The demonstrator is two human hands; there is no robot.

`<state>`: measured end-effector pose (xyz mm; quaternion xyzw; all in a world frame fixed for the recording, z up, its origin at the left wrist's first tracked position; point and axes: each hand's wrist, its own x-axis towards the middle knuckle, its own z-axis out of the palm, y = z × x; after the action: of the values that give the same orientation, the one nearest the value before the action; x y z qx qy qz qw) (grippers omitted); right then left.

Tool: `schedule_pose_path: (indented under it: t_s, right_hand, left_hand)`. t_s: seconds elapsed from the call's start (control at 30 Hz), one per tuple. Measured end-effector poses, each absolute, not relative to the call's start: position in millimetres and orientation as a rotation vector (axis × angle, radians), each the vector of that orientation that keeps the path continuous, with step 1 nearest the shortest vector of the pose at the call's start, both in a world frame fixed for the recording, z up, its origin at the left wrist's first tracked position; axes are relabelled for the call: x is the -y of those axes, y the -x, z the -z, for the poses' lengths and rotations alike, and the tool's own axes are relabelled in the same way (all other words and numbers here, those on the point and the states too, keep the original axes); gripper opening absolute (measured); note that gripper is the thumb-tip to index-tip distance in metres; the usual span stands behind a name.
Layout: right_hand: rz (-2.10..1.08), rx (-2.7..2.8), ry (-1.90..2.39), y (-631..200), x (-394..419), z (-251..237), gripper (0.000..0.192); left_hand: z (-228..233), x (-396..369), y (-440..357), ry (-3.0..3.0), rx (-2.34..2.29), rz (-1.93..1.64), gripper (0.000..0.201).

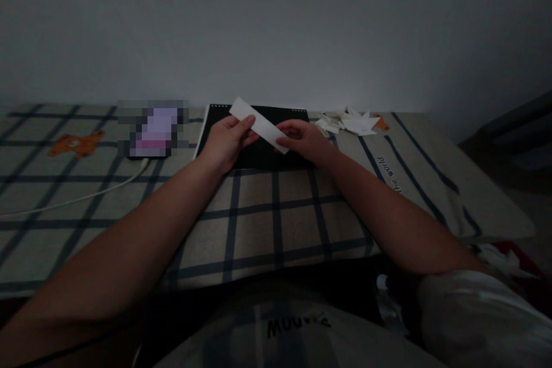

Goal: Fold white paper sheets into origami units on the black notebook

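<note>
A white strip of paper point(261, 125) slants between my two hands, above a black spiral-topped pad or calendar point(267, 156). My left hand point(228, 141) pinches the strip near its upper left part, thumb on top. At the strip's lower right end, my right hand point(305, 141) grips it between thumb and fingers. The black pad lies flat under both hands, with binding holes along its far edge. Just right of the pad is a small heap of folded and torn white paper pieces point(353, 122).
A phone point(155, 129) with its screen lit and blurred lies on the left, a white cable point(116, 186) plugged into it. The checked tablecloth point(254, 230) bears an orange bear print point(76, 144). A plain wall point(276, 29) rises behind the table.
</note>
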<state>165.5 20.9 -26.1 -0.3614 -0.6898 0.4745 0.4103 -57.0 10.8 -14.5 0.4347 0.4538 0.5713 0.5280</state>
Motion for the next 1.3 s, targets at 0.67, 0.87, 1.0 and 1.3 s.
schedule_pose_path:
  t_s: [0.67,0.87,1.0,1.3]
  right_hand:
    - [-1.249,1.738,1.026,-161.2,-10.8,18.3,0.031]
    - [-1.230,1.717,1.037,-158.9,-10.2,18.5,0.026]
    - [-1.267,1.714,1.032,-158.7,-10.2,19.7,0.025]
    - [-1.243,1.690,1.010,-157.8,-9.6,21.0,0.023]
  left_hand:
    - [14.8,-2.3,55.1,-1.203,-1.082,-1.195,0.041]
    - [12.1,2.9,53.4,-1.263,-1.130,-1.108,0.036]
    - [12.0,3.3,51.5,-1.207,-1.118,-1.165,0.026]
    - [9.7,5.4,51.9,-1.217,-1.116,-1.143,0.024]
